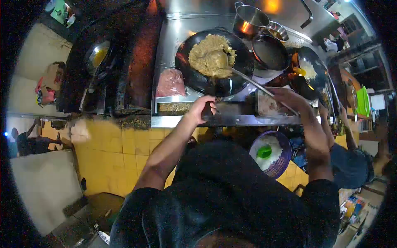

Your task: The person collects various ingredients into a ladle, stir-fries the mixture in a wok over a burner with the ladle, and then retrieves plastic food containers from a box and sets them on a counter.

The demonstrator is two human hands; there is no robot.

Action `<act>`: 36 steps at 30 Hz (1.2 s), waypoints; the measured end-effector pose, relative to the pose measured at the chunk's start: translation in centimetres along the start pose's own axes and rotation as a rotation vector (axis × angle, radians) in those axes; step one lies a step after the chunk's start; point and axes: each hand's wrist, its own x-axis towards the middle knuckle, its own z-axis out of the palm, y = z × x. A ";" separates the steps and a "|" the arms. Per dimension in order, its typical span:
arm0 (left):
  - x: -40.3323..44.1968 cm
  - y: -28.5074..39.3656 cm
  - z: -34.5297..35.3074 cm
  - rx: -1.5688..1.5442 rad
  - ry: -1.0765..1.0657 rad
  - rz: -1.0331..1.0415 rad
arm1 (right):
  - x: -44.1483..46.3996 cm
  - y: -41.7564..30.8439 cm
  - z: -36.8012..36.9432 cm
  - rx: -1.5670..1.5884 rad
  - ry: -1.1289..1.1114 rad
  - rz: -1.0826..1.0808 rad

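Observation:
A large black wok (194, 84) sits on the steel stove, holding a heap of brown fried rice (206, 47). My left hand (202, 109) is closed round the wok's dark handle at its near side. My right hand (287, 99) grips the long metal handle of a ladle (248, 78), whose bowl end rests in the rice, partly covered by it. Left of the wok lies a clear plastic bag of pink contents (170, 82). A tray of pinkish food (268, 104) is beside my right hand.
An empty black pan (270, 51) and a steel pot (250, 20) stand to the wok's right. Beyond is another wok (314, 62) with pale rice, where a co-worker (351, 163) stands. Below the counter is a purple basket (283, 159) holding white contents and a green scoop (264, 152).

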 end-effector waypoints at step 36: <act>-3.1 -2.7 0.8 0.151 0.001 0.108 | -9.8 -7.4 1.7 -0.276 0.268 0.173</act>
